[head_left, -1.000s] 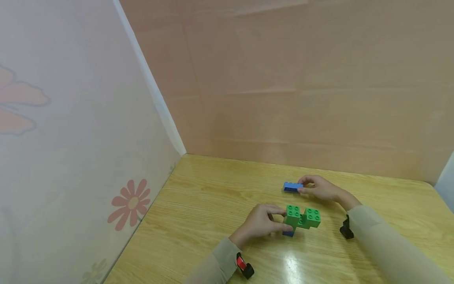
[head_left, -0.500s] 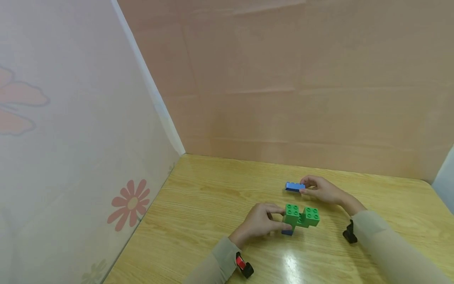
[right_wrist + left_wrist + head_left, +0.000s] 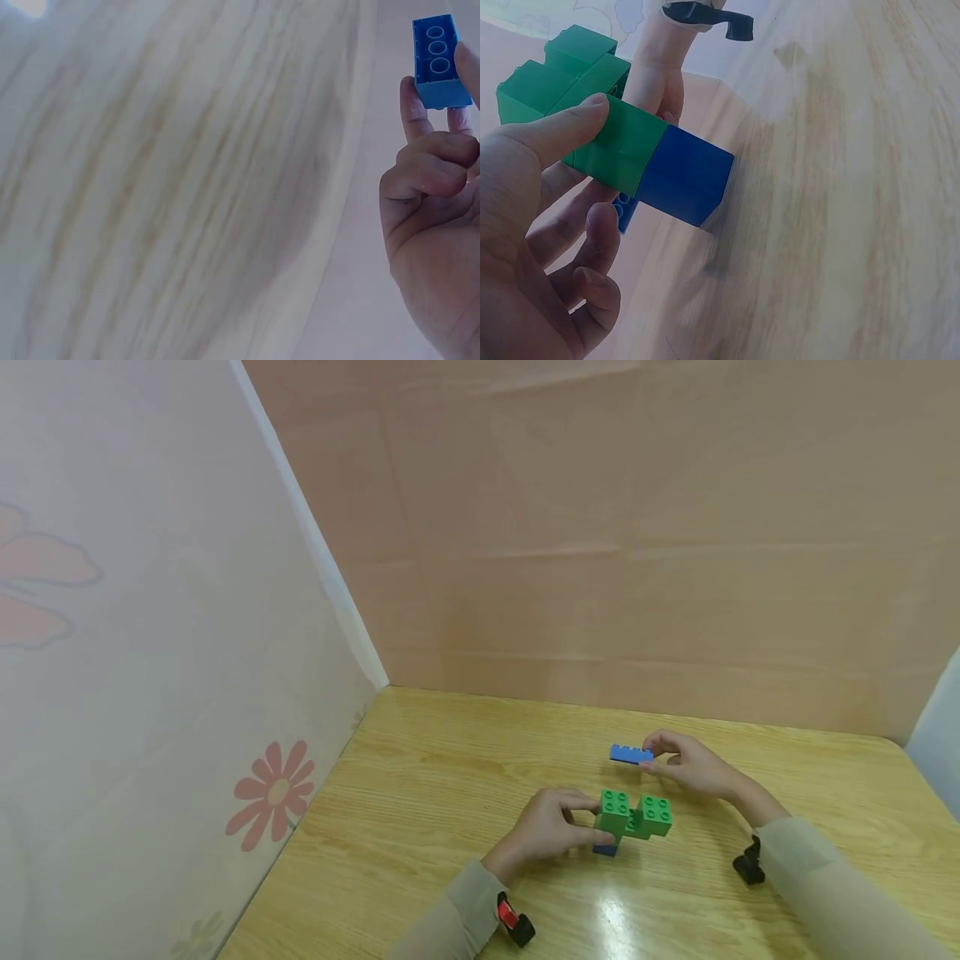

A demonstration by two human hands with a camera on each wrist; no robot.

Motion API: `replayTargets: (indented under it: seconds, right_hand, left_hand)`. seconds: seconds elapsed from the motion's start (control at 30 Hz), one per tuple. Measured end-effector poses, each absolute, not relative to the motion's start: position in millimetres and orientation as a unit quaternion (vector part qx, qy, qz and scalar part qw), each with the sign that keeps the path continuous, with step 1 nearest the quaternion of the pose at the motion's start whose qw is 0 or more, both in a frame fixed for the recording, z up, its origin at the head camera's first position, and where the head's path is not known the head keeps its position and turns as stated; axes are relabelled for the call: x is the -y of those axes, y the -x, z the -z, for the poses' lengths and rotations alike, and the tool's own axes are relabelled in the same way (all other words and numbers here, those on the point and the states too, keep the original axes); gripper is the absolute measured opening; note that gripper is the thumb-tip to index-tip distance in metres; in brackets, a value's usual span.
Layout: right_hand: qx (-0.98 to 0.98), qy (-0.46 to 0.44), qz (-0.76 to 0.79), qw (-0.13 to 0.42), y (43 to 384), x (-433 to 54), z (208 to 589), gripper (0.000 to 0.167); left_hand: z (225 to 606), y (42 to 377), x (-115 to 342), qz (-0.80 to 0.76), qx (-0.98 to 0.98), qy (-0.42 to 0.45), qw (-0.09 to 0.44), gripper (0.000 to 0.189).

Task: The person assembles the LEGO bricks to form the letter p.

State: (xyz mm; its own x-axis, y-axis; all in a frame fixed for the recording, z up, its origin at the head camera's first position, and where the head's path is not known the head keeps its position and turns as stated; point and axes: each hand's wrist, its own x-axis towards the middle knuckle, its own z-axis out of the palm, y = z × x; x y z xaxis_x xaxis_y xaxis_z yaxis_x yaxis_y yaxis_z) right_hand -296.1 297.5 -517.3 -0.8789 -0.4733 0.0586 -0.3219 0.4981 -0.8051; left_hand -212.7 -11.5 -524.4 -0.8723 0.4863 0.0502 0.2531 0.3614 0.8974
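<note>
My left hand grips an upright build of green toy building bricks between thumb and fingers. A dark blue brick forms its foot, close over the tabletop in the left wrist view. Two studded green tops stand apart with a lower green piece joining them. Farther back, my right hand pinches one end of a long blue brick between thumb and fingertips. In the right wrist view, the hollow underside with round tubes shows on this blue brick; the thumb covers part of its edge.
Both hands work over a light wooden table. A pale wall with flower prints rises at the left, and a brown paper-like backdrop stands along the far edge. Each wrist wears a black strap mount.
My right hand has shifted slightly right with the blue brick and tilted it, so its dark hollow underside no longer shows in the head view. The left hand keeps its grip on the green build.
</note>
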Motion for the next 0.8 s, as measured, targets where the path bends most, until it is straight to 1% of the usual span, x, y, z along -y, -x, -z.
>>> replayTargets:
  seconds: [0.3, 0.8]
  right_hand:
    - [-0.845, 0.231, 0.474, 0.083, 283.2, -296.7, 508.1, 0.03]
    - [-0.844, 0.261, 0.467, 0.027, 259.3, -295.1, 488.5, 0.027]
  left_hand:
    - [525.3, 212.2, 12.4, -0.521, -0.816, -0.223, 0.114, 0.042]
    - [526.6, 213.1, 11.7, -0.537, -0.806, -0.219, 0.118, 0.04]
